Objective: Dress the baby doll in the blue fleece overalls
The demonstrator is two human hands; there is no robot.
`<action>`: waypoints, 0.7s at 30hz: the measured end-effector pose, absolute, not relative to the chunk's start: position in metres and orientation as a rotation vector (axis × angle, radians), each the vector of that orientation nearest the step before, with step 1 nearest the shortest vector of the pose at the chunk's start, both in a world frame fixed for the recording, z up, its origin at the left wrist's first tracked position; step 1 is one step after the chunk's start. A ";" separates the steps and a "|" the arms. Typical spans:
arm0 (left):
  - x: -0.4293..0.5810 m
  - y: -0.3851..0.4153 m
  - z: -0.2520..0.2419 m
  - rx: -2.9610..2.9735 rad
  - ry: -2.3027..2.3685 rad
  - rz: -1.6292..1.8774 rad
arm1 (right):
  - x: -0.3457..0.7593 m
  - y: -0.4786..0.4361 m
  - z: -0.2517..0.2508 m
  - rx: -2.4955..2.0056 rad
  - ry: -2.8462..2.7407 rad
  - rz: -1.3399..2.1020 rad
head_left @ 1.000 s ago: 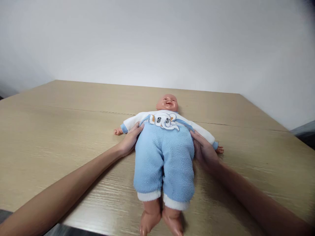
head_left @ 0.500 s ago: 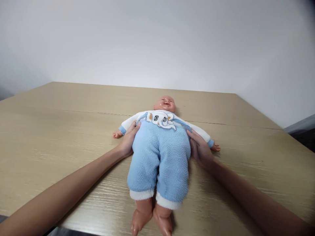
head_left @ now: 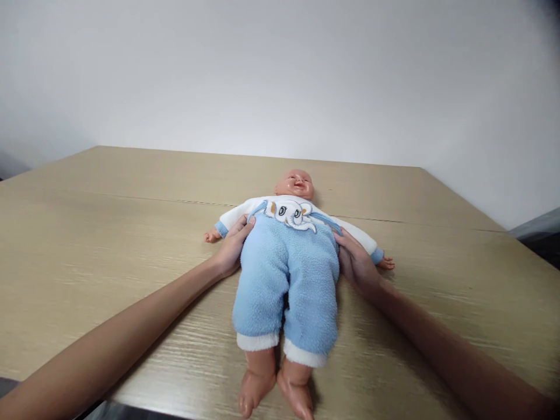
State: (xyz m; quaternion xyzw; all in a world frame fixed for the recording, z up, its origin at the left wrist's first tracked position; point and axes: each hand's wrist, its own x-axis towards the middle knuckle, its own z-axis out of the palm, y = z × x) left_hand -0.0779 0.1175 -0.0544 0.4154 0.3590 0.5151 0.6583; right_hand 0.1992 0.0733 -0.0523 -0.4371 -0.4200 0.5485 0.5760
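Note:
A baby doll (head_left: 289,262) lies on its back, head away from me and bare feet towards me. It wears fluffy blue trousers with white cuffs and a white top with blue sleeve ends. An embroidered elephant face (head_left: 291,214) decorates its chest. My left hand (head_left: 236,242) grips the doll's side at the waist, thumb on top near the blue strap. On the opposite side my right hand (head_left: 354,259) holds the waist in the same way, its fingers partly hidden beneath the body. Both doll arms stretch outward beyond my hands.
The doll rests on a light wooden table (head_left: 131,233) with a seam running across it behind the shoulders. A plain pale wall (head_left: 262,76) rises behind the table's far edge. Something dark (head_left: 540,236) shows past the right edge.
The doll appears slightly further right, and its feet sit a little higher in the picture. The view has also shifted slightly. Both hands keep their hold on its sides.

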 end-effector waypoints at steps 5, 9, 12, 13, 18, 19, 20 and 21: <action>-0.084 0.123 -0.055 1.029 0.777 1.117 | 0.224 0.074 -0.051 -1.170 -1.271 1.239; -0.095 0.125 -0.050 1.197 0.811 1.042 | 0.242 0.072 -0.045 -1.207 -1.668 1.069; -0.104 0.127 -0.045 1.438 0.884 0.981 | 0.247 0.070 -0.044 -1.188 -1.874 0.895; -0.107 0.128 -0.044 1.540 0.926 0.952 | 0.248 0.069 -0.044 -1.185 -1.902 0.854; -0.116 0.131 -0.043 1.886 1.134 0.881 | 0.242 0.068 -0.046 -1.149 -1.879 0.788; -0.116 0.131 -0.043 1.892 1.143 0.891 | 0.240 0.068 -0.046 -1.142 -1.860 0.794; -0.115 0.130 -0.043 1.888 1.143 0.905 | 0.239 0.068 -0.046 -1.142 -1.843 0.814; -0.115 0.130 -0.043 1.880 1.137 0.919 | 0.238 0.067 -0.047 -1.148 -1.824 0.843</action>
